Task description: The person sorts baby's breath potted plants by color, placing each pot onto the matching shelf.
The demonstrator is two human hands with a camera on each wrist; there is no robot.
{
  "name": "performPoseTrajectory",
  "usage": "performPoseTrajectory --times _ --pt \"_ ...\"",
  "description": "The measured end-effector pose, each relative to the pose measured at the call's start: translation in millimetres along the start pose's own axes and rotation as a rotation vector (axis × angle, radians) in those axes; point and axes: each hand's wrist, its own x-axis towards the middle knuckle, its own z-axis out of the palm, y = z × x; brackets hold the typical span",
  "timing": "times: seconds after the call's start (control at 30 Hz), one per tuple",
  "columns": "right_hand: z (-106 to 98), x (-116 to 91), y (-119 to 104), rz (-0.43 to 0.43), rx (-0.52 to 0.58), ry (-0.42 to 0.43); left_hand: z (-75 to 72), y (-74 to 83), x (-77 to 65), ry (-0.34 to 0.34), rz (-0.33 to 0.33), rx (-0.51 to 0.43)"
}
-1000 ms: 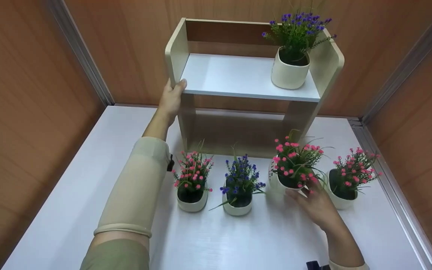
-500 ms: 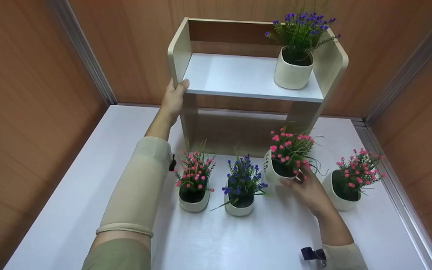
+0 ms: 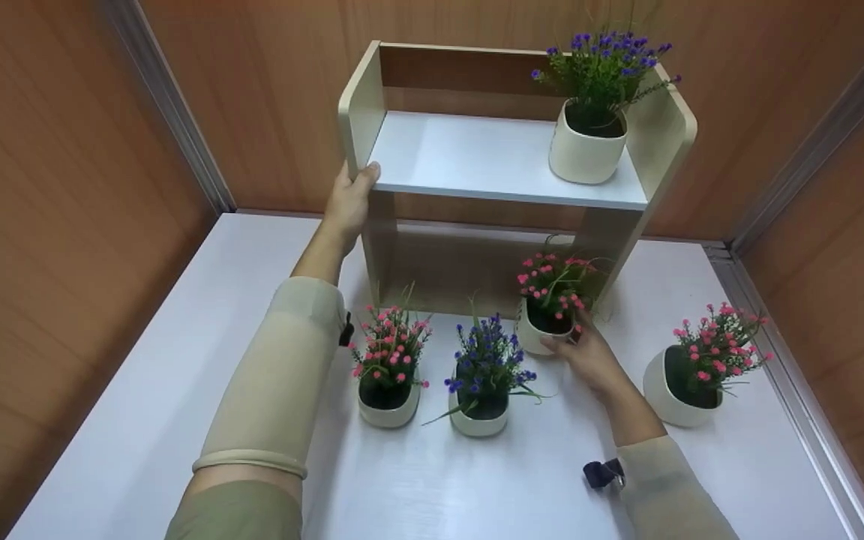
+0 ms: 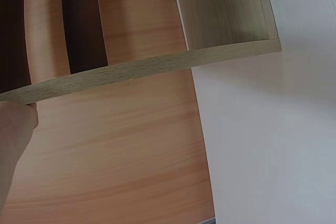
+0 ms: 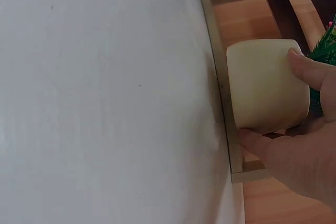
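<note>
Gripping pink-flowered pot at lower front of shelf: right hand, thumb and fingers curled round pot. Left hand clasps shelf's side. Advisable: pot level, shelf braced.

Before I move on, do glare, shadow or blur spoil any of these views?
Head view: pale sheen on the white tabletop, and the two-tier shelf is dimmer in its lower compartment; left wrist view: soft shadow on the tabletop beside the shelf's side panel; right wrist view: shadow along the shelf's base, but the cream flowerpot keeps a readable outline.
</note>
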Motion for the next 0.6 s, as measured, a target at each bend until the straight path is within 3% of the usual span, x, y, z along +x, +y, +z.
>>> performPoseTrajectory --times 0.17,0.27,0.43,0.6 --pt "0.3 10.2 3.5 0.031 -0.029 0.01 0.0 -1.6 -0.7 0.01 0.01 -0.009" --pt "1.0 16.1 4.6 0.008 -0.051 0.025 -0.8 -2.1 -0.3 0.015 0.004 -0.018" --pt "5.0 25.9 6.4 -0.051 0.011 0.097 -0.7 -2.5 0.4 0.017 -0.005 -0.022" --pt "6.7 35.1 6.1 -0.036 0.043 0.136 -0.5 -1.9 0.1 0.02 -0.009 -0.009"
